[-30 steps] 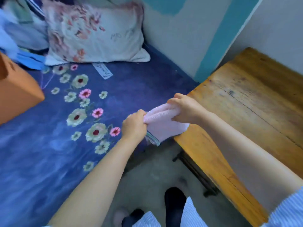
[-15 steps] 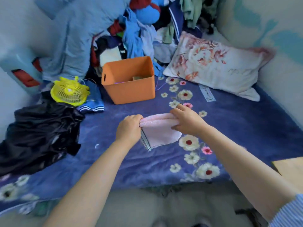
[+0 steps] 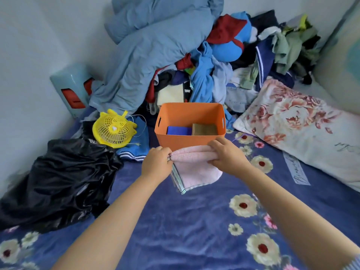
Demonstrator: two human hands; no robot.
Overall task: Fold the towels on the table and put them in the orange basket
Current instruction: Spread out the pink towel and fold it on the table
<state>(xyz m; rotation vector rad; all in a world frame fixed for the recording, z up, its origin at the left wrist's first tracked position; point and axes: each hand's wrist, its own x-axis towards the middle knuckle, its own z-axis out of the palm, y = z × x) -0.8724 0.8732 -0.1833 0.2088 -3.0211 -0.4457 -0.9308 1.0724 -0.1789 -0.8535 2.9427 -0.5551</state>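
The orange basket (image 3: 190, 117) sits on the bed, seemingly holding two folded towels. Just before its near wall I hold the folded pink towel (image 3: 194, 168), long axis left-right, left hand (image 3: 156, 164) pinching one end, right hand (image 3: 228, 157) gripping the other.

Pale fabric label sewn on the dark blue flowered bedspread (image 3: 296, 169): cursive brand word, opens with "B", the other letters blurred.
Floral cotton pillow with pink roses (image 3: 303, 125): dark handwritten scrawl near its right end, not legible.
Other readable text: none.
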